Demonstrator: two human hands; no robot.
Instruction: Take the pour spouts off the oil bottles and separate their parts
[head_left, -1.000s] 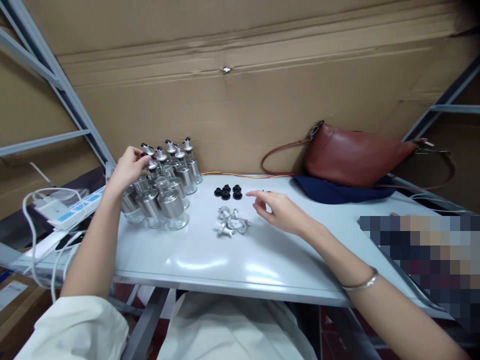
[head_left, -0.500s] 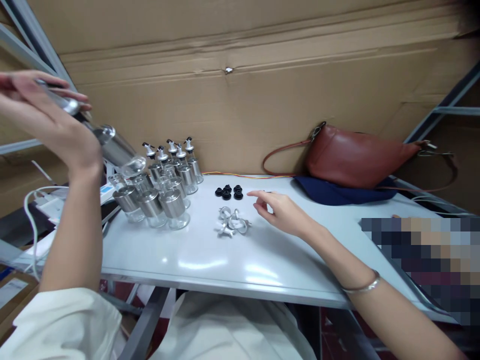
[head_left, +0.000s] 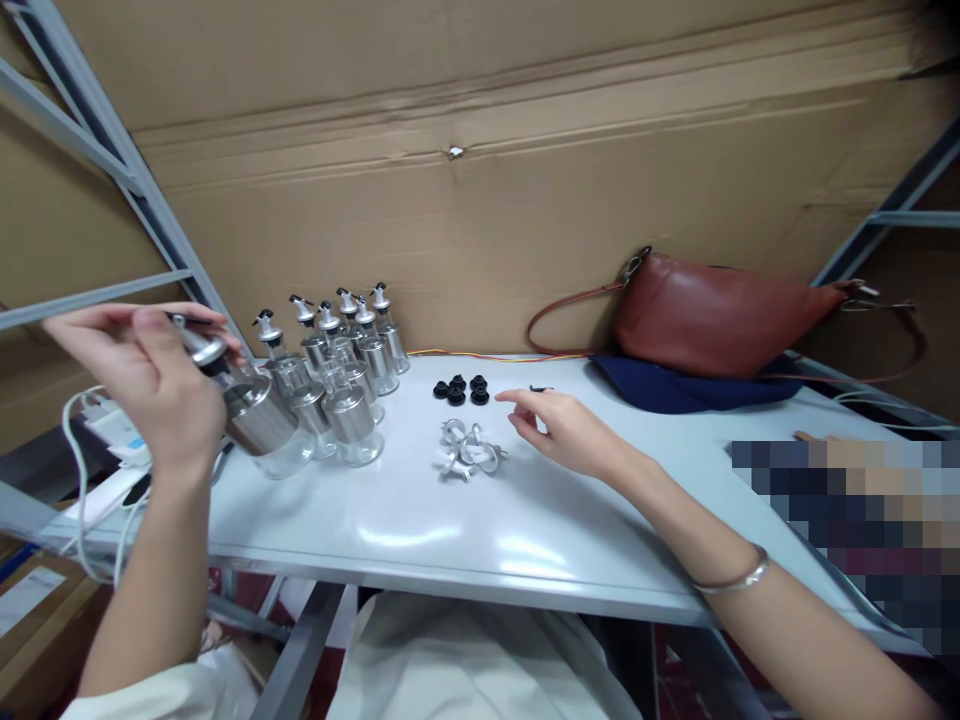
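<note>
My left hand (head_left: 169,365) is closed around the silver-and-black pourer top of a steel-sleeved glass oil bottle (head_left: 262,415). That bottle leans, its clear base toward the front left of the bottle group. Behind it stand several matching oil bottles with pourers (head_left: 381,325) and several without tops, such as an uncapped bottle (head_left: 351,420). My right hand (head_left: 559,425) is at the table's middle, index finger stretched and thumb apart, beside several black stoppers (head_left: 456,396). A small black bit shows at its knuckles; I cannot make out what it is. Whitish clear ring-shaped parts (head_left: 469,452) lie nearby.
A brown leather bag (head_left: 697,320) rests on a dark blue cloth item (head_left: 675,388) at the back right. White cables and a power strip (head_left: 112,440) lie at the left end. Cardboard (head_left: 480,240) walls the back; a blurred-out area covers the right side.
My left hand has come down and to the right with the oil bottle, from above the group to near the table. A bottle with a pourer behind it now shows. My right hand stays almost still.
</note>
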